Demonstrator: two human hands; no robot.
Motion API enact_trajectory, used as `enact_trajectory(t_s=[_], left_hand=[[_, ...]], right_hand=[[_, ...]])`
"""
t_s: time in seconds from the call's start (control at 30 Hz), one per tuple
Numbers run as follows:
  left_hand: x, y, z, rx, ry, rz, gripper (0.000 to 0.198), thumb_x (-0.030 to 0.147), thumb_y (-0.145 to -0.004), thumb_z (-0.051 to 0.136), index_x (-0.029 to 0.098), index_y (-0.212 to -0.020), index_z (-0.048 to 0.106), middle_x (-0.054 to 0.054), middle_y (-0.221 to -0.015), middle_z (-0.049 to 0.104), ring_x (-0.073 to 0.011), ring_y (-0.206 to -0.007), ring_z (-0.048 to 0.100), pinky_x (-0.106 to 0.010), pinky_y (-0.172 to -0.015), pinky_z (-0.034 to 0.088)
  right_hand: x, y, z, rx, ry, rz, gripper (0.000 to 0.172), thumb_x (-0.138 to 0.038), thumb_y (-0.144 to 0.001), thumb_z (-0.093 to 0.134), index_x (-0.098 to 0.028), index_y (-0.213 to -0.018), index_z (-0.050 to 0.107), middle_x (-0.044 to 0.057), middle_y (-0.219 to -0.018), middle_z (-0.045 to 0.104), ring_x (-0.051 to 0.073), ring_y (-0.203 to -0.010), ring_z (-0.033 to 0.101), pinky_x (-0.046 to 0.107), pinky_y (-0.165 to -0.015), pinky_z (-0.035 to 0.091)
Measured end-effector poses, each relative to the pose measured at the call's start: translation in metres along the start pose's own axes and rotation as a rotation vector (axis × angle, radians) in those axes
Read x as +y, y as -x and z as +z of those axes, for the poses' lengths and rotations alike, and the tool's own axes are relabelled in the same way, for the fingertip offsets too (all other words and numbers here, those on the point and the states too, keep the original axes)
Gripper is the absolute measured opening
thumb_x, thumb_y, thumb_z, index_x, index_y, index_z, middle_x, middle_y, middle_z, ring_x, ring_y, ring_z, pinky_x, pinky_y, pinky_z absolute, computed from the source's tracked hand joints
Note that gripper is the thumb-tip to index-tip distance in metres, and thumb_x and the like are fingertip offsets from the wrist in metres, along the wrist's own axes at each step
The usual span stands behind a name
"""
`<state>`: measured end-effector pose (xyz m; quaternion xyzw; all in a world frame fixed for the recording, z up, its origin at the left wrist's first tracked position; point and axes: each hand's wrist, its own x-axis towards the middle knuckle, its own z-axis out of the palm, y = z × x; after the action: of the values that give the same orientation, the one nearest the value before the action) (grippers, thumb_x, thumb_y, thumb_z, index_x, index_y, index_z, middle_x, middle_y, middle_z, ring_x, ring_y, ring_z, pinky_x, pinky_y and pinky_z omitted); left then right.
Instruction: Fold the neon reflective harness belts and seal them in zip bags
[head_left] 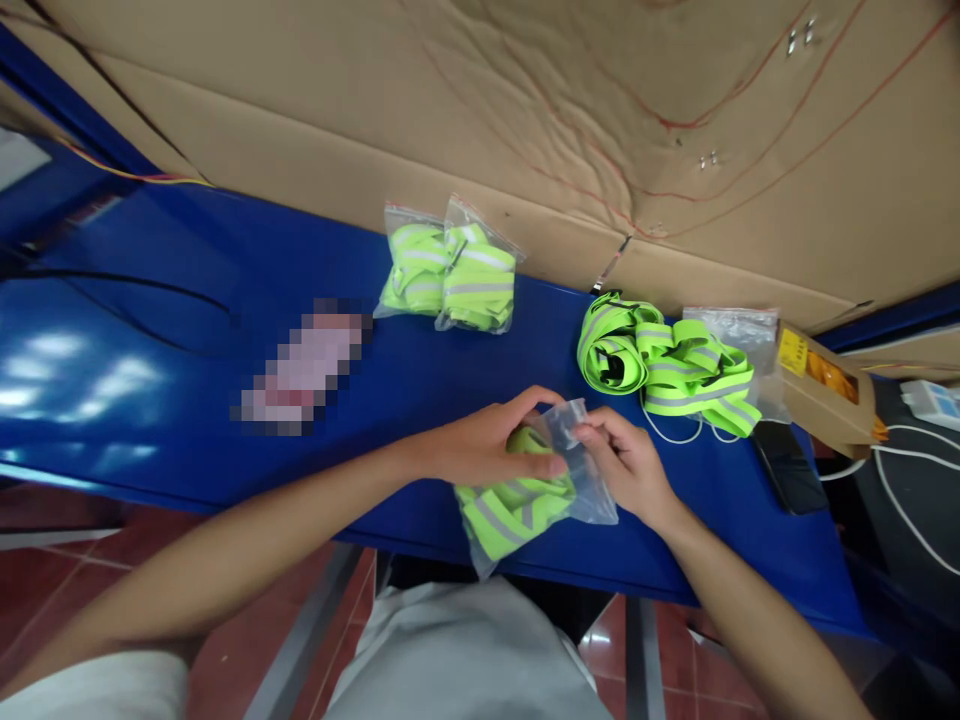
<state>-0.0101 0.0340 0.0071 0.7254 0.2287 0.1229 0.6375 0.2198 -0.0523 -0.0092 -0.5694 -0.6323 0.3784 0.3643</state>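
Near the table's front edge is a clear plastic zip bag (596, 495) with a folded neon-yellow reflective strap (499, 520) inside. My left hand (487, 445) is wrapped over the filled part of the bag, thumb on top and fingers behind. My right hand (626, 465) pinches the bag's top edge at its right end. Farther back, two filled bags (416, 265) of the same straps lean together by the cardboard. To the right lie loose strap bundles, one a rolled coil (611, 345), the other a looser folded heap (697, 370).
Empty-looking clear bags (739, 325) lie behind the loose straps. A cardboard box with a window (829, 390), a dark phone (787, 465) and white cables are at the right. A pixelated item (304, 375) lies on the blue table (187, 270); cardboard (337, 130) walls the back.
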Motion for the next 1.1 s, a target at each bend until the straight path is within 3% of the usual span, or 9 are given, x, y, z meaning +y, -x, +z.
enact_trajectory(t_s=[0.07, 0.17, 0.33, 0.4, 0.5, 0.6, 0.73, 0.93, 1.1], left_hand=[[0.005, 0.005, -0.006, -0.078, -0.027, 0.026, 0.095, 0.047, -0.077, 0.087, 0.025, -0.153, 0.033, -0.009, -0.125, 0.069, -0.0232, -0.108, 0.069, -0.033, -0.090, 0.053], [0.008, 0.009, -0.011, -0.015, -0.097, 0.084, 0.099, 0.040, -0.078, 0.088, 0.028, -0.156, 0.028, -0.010, -0.129, 0.068, -0.0248, -0.114, 0.070, -0.037, -0.098, 0.054], [0.000, -0.018, -0.033, 0.502, -0.230, 0.182, 0.090, 0.049, -0.087, 0.078, 0.021, -0.155, 0.026, -0.016, -0.138, 0.062, -0.0296, -0.125, 0.066, -0.044, -0.106, 0.052], [-0.002, -0.034, -0.049, 0.768, -0.454, 0.254, 0.093, 0.057, -0.090, 0.073, 0.014, -0.157, 0.025, -0.023, -0.156, 0.045, -0.0360, -0.146, 0.046, -0.052, -0.121, 0.039], [0.002, -0.051, -0.066, 0.878, -0.704, 0.330, 0.088, 0.060, -0.101, 0.052, 0.013, -0.164, 0.015, -0.020, -0.174, 0.012, -0.0390, -0.162, 0.006, -0.059, -0.130, 0.019], [0.005, -0.051, -0.058, 0.846, -0.906, 0.405, 0.068, 0.045, -0.107, 0.044, 0.016, -0.164, 0.023, -0.020, -0.174, 0.008, -0.0381, -0.163, 0.005, -0.060, -0.130, 0.020], [-0.004, -0.037, -0.027, 0.636, -1.101, 0.422, 0.048, 0.028, -0.105, 0.047, 0.015, -0.151, 0.047, -0.023, -0.166, 0.029, -0.0384, -0.157, 0.029, -0.058, -0.126, 0.032], [-0.027, -0.026, -0.009, 0.412, -1.086, 0.478, 0.036, 0.020, -0.102, 0.051, 0.016, -0.136, 0.063, -0.022, -0.156, 0.047, -0.0368, -0.145, 0.048, -0.055, -0.115, 0.045], [-0.029, -0.026, -0.009, 0.350, -0.971, 0.486, 0.026, 0.024, -0.105, 0.049, 0.016, -0.118, 0.070, -0.014, -0.131, 0.067, -0.0266, -0.119, 0.067, -0.044, -0.104, 0.053]], right_hand=[[-0.002, 0.000, -0.006, 0.111, -0.015, -0.018, 0.029, -0.047, -0.101, 0.061, -0.021, -0.092, 0.067, -0.005, -0.054, 0.053, 0.011, -0.046, 0.046, 0.025, -0.049, 0.037], [-0.005, -0.003, -0.013, 0.266, -0.030, -0.057, 0.030, -0.049, -0.102, 0.060, -0.021, -0.095, 0.069, -0.001, -0.064, 0.061, 0.012, -0.051, 0.051, 0.026, -0.051, 0.041], [0.000, -0.014, -0.026, 0.571, -0.079, -0.160, 0.032, -0.050, -0.107, 0.047, -0.022, -0.105, 0.061, 0.000, -0.078, 0.058, 0.012, -0.055, 0.050, 0.027, -0.050, 0.043], [0.005, -0.016, -0.029, 0.608, -0.035, -0.185, 0.032, -0.050, -0.107, 0.047, -0.021, -0.104, 0.060, 0.000, -0.078, 0.057, 0.011, -0.056, 0.049, 0.026, -0.051, 0.042], [0.010, -0.016, -0.029, 0.576, 0.052, -0.196, 0.033, -0.049, -0.108, 0.046, -0.020, -0.104, 0.062, 0.001, -0.079, 0.061, 0.013, -0.060, 0.054, 0.027, -0.058, 0.046], [0.010, -0.010, -0.025, 0.493, 0.165, -0.243, 0.031, -0.044, -0.107, 0.050, -0.020, -0.104, 0.068, 0.006, -0.086, 0.069, 0.017, -0.072, 0.063, 0.030, -0.069, 0.051], [0.003, -0.002, -0.029, 0.425, 0.284, -0.323, 0.024, -0.037, -0.104, 0.055, -0.022, -0.105, 0.074, 0.009, -0.095, 0.074, 0.020, -0.082, 0.068, 0.034, -0.078, 0.053], [0.013, -0.011, -0.085, 0.815, 0.550, -0.278, 0.033, -0.040, -0.106, 0.048, -0.018, -0.106, 0.072, 0.013, -0.102, 0.074, 0.023, -0.090, 0.068, 0.037, -0.083, 0.053], [0.038, -0.020, -0.131, 0.895, 0.683, -0.164, 0.036, -0.043, -0.104, 0.048, -0.015, -0.107, 0.071, 0.015, -0.105, 0.073, 0.026, -0.092, 0.066, 0.040, -0.081, 0.053]])
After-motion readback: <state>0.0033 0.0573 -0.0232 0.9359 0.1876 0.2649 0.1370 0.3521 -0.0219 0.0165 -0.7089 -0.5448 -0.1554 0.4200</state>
